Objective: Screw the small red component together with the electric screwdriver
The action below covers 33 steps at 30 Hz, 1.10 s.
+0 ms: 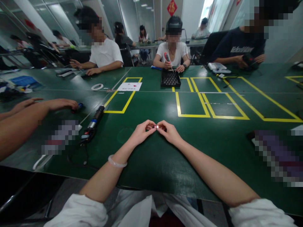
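"small shiny piece point(157, 126), that's what's being handled, right? where is it?"

"at the fingertips, right where the two hands meet over the near half of the green table point(156, 170)."

"start from the left, then."

"someone else's hand point(62, 103) stretched in, fingers at a small dark-blue object point(80, 106). next, a black-and-silver tool point(94, 121) lying at a slant, a white ring point(97, 86) beyond it, then a white card point(129, 86) across part of a yellow outline point(113, 112)."

"and the grip?"

"left hand point(144, 130), pale bracelet point(117, 162) further down that arm: thumb and fingers pinched on the piece. right hand point(169, 130) meets it from the other side, pinched on it too. i can't tell which one bears it; it's too tiny."

"further right?"

"across the table, a person holds a red-handled tool point(166, 57) at a black tray point(170, 85). past that, more yellow outlines and a white device point(217, 67) near the far edge."
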Each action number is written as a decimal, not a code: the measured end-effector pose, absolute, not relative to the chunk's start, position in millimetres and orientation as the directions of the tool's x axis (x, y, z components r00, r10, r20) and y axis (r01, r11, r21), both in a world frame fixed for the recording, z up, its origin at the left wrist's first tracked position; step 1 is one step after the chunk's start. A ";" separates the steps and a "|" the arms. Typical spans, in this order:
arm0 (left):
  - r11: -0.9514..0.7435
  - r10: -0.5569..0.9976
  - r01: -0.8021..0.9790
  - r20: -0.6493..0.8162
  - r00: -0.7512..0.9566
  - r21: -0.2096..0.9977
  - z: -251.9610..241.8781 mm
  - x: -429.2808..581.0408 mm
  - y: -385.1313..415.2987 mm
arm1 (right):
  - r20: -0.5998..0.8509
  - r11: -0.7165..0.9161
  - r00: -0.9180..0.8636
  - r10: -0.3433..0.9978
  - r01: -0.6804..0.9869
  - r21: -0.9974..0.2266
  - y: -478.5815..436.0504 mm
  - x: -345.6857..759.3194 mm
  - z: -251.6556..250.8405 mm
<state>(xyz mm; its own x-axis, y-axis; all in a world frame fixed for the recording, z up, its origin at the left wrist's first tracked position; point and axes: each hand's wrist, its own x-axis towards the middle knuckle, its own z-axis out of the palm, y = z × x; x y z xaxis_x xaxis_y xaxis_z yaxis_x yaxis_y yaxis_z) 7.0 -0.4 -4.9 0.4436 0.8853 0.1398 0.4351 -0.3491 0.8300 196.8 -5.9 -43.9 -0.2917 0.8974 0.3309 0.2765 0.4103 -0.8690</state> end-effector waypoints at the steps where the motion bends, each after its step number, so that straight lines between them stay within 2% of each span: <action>1: -0.356 0.884 0.438 0.146 0.444 0.826 -5.2 7.0 -0.4 | 0.325 0.404 -0.291 0.900 0.272 -0.874 -5.9 196.9 -44.2; 7: -0.315 0.893 0.439 0.107 0.437 0.842 -7.6 5.3 1.9 | 0.335 0.407 -0.306 0.891 0.208 -0.890 -5.9 197.4 -46.4; 13: -0.192 0.885 0.376 -0.005 0.465 0.906 -7.3 5.0 2.4 | 0.348 0.431 -0.320 0.881 0.240 -0.870 -6.0 198.2 -46.0; 24: -0.194 0.887 0.371 0.001 0.462 0.908 -13.7 4.2 7.6 | 0.290 0.344 -0.282 0.914 0.166 -0.924 -5.1 196.7 -48.0; 33: -0.197 0.892 0.385 0.002 0.451 0.902 -13.2 4.5 7.2 | 0.330 0.386 -0.305 0.893 0.145 -0.911 -5.8 197.2 -46.7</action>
<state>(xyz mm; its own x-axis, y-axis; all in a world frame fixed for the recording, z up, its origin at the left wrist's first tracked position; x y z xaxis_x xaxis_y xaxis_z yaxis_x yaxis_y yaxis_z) 4.5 7.2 -13.2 0.4511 0.8925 0.0021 0.3850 -0.1967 0.9017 197.2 -5.8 -46.7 -0.3049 0.8934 0.3300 0.1453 0.3861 -0.9109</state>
